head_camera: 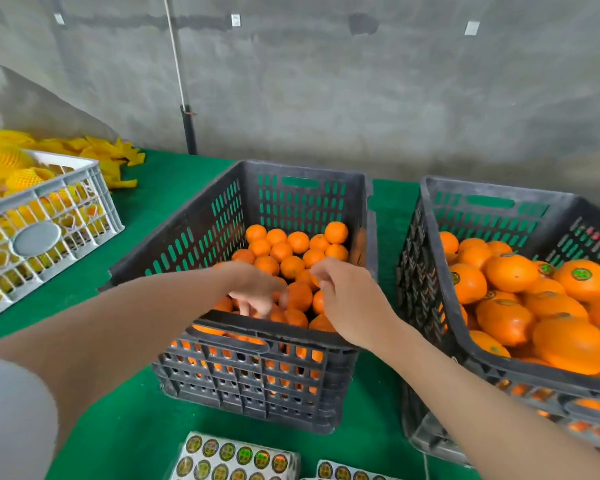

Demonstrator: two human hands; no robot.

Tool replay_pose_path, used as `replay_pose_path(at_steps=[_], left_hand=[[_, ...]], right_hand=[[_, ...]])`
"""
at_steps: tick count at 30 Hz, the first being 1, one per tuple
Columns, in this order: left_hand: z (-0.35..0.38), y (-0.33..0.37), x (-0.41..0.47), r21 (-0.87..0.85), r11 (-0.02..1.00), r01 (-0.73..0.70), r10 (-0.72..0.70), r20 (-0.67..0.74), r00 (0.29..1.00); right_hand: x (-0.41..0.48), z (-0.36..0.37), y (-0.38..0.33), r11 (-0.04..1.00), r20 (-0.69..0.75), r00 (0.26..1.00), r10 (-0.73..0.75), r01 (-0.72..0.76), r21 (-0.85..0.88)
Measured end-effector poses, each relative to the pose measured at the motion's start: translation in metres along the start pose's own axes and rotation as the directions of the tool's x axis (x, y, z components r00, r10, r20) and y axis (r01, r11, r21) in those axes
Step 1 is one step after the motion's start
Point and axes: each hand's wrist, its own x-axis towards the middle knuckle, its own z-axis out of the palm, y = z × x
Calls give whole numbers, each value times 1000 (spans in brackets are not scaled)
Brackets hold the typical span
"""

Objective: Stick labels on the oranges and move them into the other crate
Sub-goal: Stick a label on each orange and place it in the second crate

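Both hands are over the middle crate [257, 337], which is dark, slotted and about half full of plain oranges [291, 251] with no stickers visible.
Left hand [253, 292]: reaches in over the near rim, fingers pointing down among the fruit. It's motion-blurred, so can't tell if it grips one.
Right hand [343, 299]: above the fruit near the crate's right side, fingers curled with tips bunched together. Can't tell if anything is pinched.
Right crate [420, 271]: just beside the middle one and piled high with labelled oranges [582, 278], green round stickers on top.
Sticker sheets [236, 459] lie on the green table cover [174, 188] at the near edge, in front of the middle crate.
Far left: white crate [45, 216] holding yellow foam nets [111, 154], with more loose behind it.
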Motion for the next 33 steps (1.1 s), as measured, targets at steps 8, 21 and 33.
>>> replay_pose_path(at_steps=[8,21,33], left_hand=[[8,16,-118,-649,406,-643,316,-560,766],[187,98,-110,-783,327,-529,213,-484,848],[251,97,-71,-933,-228,-280,153,-318,936]], right_hand=[[-46,-24,-8,821,-246,967,-73,198,536],[-185,-20,63,710,-33,998,52,-14,704],[-187,24,110,771,320,930,182,-337,540]])
